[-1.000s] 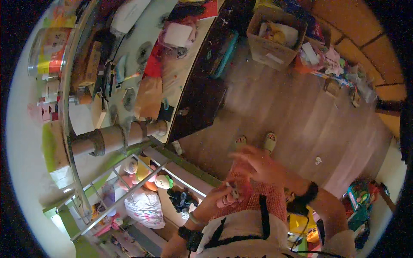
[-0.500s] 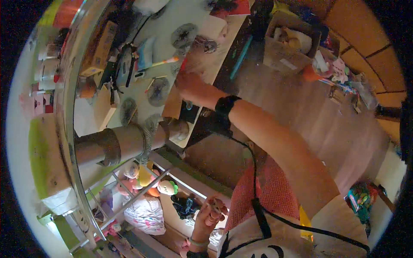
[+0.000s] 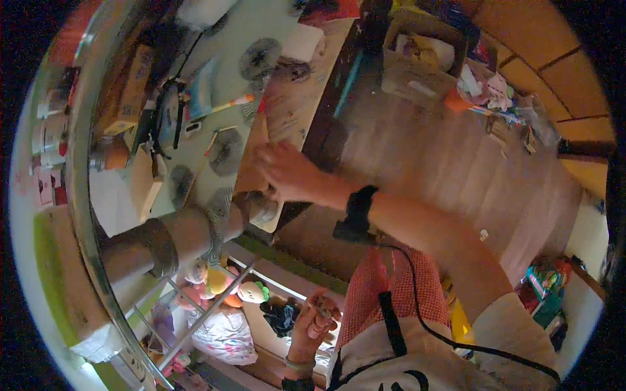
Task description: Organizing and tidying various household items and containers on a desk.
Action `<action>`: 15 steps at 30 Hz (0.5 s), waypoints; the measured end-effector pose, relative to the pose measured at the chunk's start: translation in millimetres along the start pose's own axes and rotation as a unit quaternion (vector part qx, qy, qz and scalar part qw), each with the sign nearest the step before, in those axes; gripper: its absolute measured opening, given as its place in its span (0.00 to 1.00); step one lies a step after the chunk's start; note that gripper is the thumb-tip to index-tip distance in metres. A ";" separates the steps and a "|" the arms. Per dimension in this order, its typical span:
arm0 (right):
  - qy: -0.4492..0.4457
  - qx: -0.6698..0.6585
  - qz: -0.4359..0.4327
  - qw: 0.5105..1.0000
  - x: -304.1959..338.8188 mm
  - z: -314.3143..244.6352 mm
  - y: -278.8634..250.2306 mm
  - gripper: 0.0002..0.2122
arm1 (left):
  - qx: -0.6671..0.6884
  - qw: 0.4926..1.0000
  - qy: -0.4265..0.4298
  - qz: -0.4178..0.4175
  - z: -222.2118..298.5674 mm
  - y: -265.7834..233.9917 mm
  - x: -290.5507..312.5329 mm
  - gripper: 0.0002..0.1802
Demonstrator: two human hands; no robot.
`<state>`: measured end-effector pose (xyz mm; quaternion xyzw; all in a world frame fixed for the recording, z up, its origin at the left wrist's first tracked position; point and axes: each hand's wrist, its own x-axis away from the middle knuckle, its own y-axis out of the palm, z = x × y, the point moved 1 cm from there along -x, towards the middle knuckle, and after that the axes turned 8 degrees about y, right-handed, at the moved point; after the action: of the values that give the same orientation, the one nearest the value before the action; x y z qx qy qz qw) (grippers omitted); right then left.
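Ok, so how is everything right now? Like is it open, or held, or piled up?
Left hand: raised, fingers curled around a small object too blurred to name.
Right hand: at the desk, blurred, grip unclear.
Desk: cluttered.
Cardboard box: open-topped, with things inside.
Plush toys: heaped together by the metal rail.
Black wristband: fastened round the right wrist.

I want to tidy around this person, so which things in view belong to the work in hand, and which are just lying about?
Probably in use:
small object, too blurred to name, in the left hand
brown sheet by the right hand, contact unclear

Apparently lying about:
plush toys
cardboard box
blue packet
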<state>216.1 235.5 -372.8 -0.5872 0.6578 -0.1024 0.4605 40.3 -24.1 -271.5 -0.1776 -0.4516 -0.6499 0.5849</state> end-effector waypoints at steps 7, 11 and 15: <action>0.111 -0.065 0.044 0.991 8.4 -29.8 49.6 0.11 | 0.052 0.998 0.000 -0.027 1.1 -15.7 -8.6 0.27; 0.142 -0.070 0.030 0.987 -4.3 -29.2 32.2 0.10 | 0.011 0.999 -0.015 -0.041 3.7 -23.8 -17.3 0.29; 0.131 -0.118 0.135 0.975 4.2 -8.8 0.1 0.09 | -0.037 0.997 0.003 -0.071 5.3 -19.0 -24.7 0.29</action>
<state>210.2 228.3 -370.1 -0.5244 0.7932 -0.0369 0.3072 27.5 -6.8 -294.6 -0.1644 -0.4372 -0.7064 0.5317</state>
